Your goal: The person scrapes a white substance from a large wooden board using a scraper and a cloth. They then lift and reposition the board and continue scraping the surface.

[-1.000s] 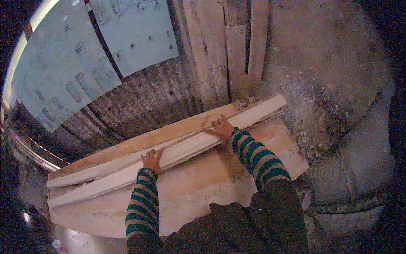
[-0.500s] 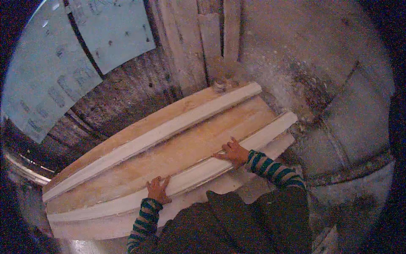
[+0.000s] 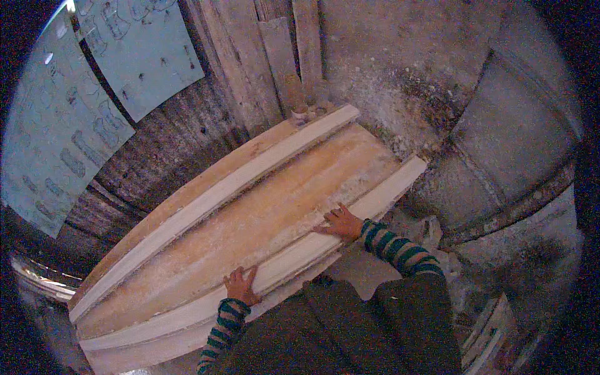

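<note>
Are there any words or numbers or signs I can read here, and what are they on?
None that I can read.
Blue panels: dark marks and outlined shapes, too blurred to tell if any are writing.
Near pale strip, under the left hand and right hand: no lettering shows.
Far pale strip: no lettering shows.

A rough, dusty workshop

This looks like a plain working space, most likely a workshop. A broad, stained worktable [image 3: 262, 200] bears two long pale strips [image 3: 212, 203], and whitish residue marks its top. Behind stand a weathered, ribbed wall [image 3: 169, 134] and rough upright boards [image 3: 231, 69]. Worn blue panels [image 3: 140, 56] carry blotches and oblong outlines. Pale crumbs [image 3: 406, 103] lie scattered beyond the table, and flat offcut-like pieces [image 3: 490, 334] lean at lower right.
</note>
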Demonstrator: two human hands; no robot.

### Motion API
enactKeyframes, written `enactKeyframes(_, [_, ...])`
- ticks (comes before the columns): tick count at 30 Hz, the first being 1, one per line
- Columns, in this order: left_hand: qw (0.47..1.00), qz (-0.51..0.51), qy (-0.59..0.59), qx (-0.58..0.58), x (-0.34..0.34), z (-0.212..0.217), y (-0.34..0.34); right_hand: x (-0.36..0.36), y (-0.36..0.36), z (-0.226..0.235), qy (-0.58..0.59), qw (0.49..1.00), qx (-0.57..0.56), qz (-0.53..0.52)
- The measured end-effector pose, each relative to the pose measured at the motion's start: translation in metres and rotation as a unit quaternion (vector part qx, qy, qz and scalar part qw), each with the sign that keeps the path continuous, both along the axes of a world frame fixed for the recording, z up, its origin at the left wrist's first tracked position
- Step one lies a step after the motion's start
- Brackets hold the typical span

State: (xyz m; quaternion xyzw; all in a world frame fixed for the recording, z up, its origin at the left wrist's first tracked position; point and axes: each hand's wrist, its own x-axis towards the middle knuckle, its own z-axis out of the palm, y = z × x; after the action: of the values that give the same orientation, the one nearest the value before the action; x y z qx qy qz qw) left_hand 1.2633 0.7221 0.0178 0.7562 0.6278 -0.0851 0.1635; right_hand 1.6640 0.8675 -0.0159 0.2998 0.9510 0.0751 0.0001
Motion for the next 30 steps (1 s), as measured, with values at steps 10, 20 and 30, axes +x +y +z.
enactKeyframes(10, [0.999,-0.006,0.002,0.037,0.002,-0.025,0.011,0.000,0.011,0.008,-0.018,0.998,-0.057,-0.029])
enactKeyframes(20, [0.993,0.069,-0.064,0.075,0.019,-0.030,-0.033,-0.001,-0.007,0.001,-0.106,0.983,-0.134,-0.069])
enactKeyframes(30, [0.877,0.386,-0.163,0.234,0.004,-0.017,-0.199,-0.188,-0.092,0.043,0.035,0.954,-0.294,0.044])
